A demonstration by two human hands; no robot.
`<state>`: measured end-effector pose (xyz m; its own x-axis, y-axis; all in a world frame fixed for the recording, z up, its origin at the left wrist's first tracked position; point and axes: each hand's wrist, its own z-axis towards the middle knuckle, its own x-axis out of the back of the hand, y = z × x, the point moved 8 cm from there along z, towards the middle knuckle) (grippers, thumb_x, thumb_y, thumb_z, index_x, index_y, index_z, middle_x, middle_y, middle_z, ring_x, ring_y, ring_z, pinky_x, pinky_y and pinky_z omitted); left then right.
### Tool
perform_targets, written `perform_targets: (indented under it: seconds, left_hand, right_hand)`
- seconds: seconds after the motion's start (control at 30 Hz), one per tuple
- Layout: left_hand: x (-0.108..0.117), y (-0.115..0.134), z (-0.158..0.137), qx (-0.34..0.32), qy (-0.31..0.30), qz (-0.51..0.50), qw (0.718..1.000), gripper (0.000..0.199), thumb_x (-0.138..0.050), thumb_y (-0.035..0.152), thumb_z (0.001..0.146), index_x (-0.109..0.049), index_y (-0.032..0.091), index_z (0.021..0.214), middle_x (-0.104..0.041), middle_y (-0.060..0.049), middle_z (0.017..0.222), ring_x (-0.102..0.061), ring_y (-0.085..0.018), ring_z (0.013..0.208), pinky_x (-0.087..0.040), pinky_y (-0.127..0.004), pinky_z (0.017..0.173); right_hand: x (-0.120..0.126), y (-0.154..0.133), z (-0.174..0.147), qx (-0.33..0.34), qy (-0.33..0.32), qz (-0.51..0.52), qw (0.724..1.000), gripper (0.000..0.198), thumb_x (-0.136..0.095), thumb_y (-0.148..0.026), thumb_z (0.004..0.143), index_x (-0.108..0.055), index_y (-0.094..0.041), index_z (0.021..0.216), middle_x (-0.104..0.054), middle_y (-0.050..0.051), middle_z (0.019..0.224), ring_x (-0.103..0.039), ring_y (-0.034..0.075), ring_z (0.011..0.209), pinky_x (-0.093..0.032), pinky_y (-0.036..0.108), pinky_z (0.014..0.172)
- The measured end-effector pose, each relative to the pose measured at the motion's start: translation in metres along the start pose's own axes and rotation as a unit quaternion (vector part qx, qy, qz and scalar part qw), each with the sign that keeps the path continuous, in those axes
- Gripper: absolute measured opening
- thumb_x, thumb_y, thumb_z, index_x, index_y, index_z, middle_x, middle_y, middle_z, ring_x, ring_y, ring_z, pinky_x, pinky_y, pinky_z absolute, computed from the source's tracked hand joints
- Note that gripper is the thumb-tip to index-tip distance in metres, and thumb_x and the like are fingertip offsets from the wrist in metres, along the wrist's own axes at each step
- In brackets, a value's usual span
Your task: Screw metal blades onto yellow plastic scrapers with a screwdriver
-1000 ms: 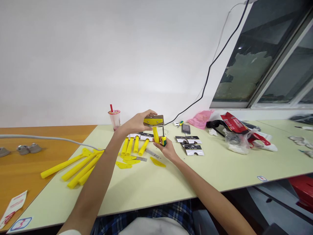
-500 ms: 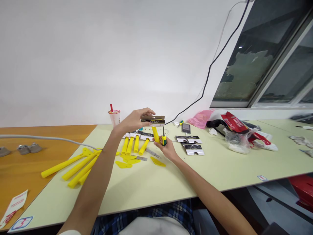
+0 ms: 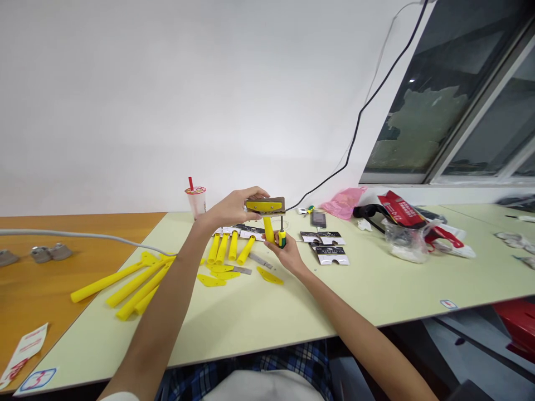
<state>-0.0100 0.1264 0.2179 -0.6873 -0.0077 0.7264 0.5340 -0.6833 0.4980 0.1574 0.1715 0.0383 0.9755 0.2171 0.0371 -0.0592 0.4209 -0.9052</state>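
Note:
My left hand (image 3: 240, 205) is closed on the head end of a yellow scraper (image 3: 268, 228). A brown-backed card sleeve (image 3: 279, 199) surrounds that head, and the yellow plate (image 3: 263, 206) faces me. The scraper's handle slants down to my right hand (image 3: 290, 253), whose fingers also grip a green-and-yellow screwdriver (image 3: 282, 239), shaft pointing up. Whether the screwdriver's tip touches the head I cannot tell. On the table under my hands lie several yellow handles (image 3: 223, 249), loose yellow plates (image 3: 211, 280) and metal blades (image 3: 259, 260).
Several long yellow scrapers (image 3: 140, 287) lie at left under a grey cable (image 3: 104, 237). Black-and-white card sleeves (image 3: 332, 255) rest right of my hands. Behind stand a cup with a red straw (image 3: 195, 201) and a pink bag (image 3: 345, 201); a clear plastic bag (image 3: 403, 245) lies further right.
The scraper head has tilted, so its yellow plate now faces me where the printed sleeve showed before. Both hands have shifted slightly to the right.

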Motion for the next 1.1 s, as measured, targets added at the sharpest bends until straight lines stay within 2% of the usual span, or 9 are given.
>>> perform_targets:
  seconds: [0.23,0.37,0.47,0.7,0.87,1.03,1.1]
  left_hand:
    - [0.008,-0.008,0.005,-0.006,0.066,-0.030,0.997,0.021,-0.070,0.031,0.097,-0.079,0.023,0.115,-0.082,-0.007,0.121,-0.076,-0.024,0.115,-0.058,-0.040,0.105]
    - [0.015,-0.018,0.006,0.013,0.109,-0.019,0.994,0.017,-0.070,0.033,0.097,-0.080,0.022,0.106,-0.083,-0.007,0.113,-0.076,-0.023,0.104,-0.058,-0.039,0.095]
    - [0.018,-0.026,0.006,0.022,0.125,-0.024,0.992,0.017,-0.071,0.035,0.097,-0.080,0.022,0.104,-0.084,-0.007,0.111,-0.076,-0.024,0.101,-0.058,-0.040,0.094]
    - [0.018,-0.036,0.006,0.040,0.123,-0.033,0.991,0.018,-0.068,0.036,0.098,-0.079,0.023,0.105,-0.083,-0.008,0.114,-0.077,-0.025,0.104,-0.058,-0.042,0.098]
    - [0.016,-0.034,0.005,0.043,0.091,-0.018,0.995,0.022,-0.067,0.031,0.096,-0.081,0.025,0.113,-0.083,-0.007,0.121,-0.077,-0.026,0.113,-0.059,-0.042,0.101]
    - [0.023,-0.032,0.000,0.045,0.074,-0.014,0.996,0.014,-0.071,0.028,0.090,-0.081,0.024,0.100,-0.081,-0.007,0.114,-0.076,-0.027,0.111,-0.060,-0.046,0.104]
    - [0.026,-0.029,-0.001,0.025,0.075,-0.015,0.997,0.011,-0.074,0.028,0.088,-0.081,0.025,0.096,-0.078,-0.007,0.120,-0.073,-0.027,0.119,-0.057,-0.047,0.112]
  right_hand:
    - [-0.002,0.003,0.000,-0.003,-0.010,0.001,1.000,0.060,-0.092,-0.056,0.079,-0.038,-0.029,0.081,-0.082,0.007,0.108,-0.080,0.035,0.116,-0.060,0.041,0.087]
    - [-0.005,0.001,-0.002,0.003,-0.027,-0.004,1.000,0.061,-0.092,-0.056,0.080,-0.037,-0.029,0.081,-0.078,0.005,0.104,-0.081,0.035,0.114,-0.061,0.042,0.089]
    - [-0.006,-0.002,-0.003,0.012,-0.036,-0.032,0.999,0.059,-0.090,-0.057,0.082,-0.039,-0.029,0.081,-0.079,0.005,0.104,-0.080,0.033,0.113,-0.059,0.042,0.093]
    - [-0.005,-0.001,-0.002,0.025,-0.031,-0.072,0.997,0.060,-0.088,-0.065,0.080,-0.041,-0.028,0.080,-0.077,0.006,0.099,-0.077,0.031,0.104,-0.056,0.038,0.084]
    - [0.004,0.003,0.001,0.021,0.020,-0.086,0.996,0.062,-0.092,-0.070,0.070,-0.049,-0.027,0.078,-0.076,0.006,0.097,-0.070,0.026,0.088,-0.056,0.038,0.077]
    - [0.013,0.007,0.003,0.012,0.059,-0.074,0.995,0.058,-0.095,-0.067,0.068,-0.060,-0.025,0.087,-0.072,0.004,0.092,-0.067,0.024,0.081,-0.059,0.040,0.075]
    - [0.013,0.006,0.004,0.012,0.061,-0.059,0.996,0.060,-0.094,-0.069,0.070,-0.057,-0.025,0.087,-0.072,0.005,0.097,-0.069,0.023,0.080,-0.062,0.041,0.075]
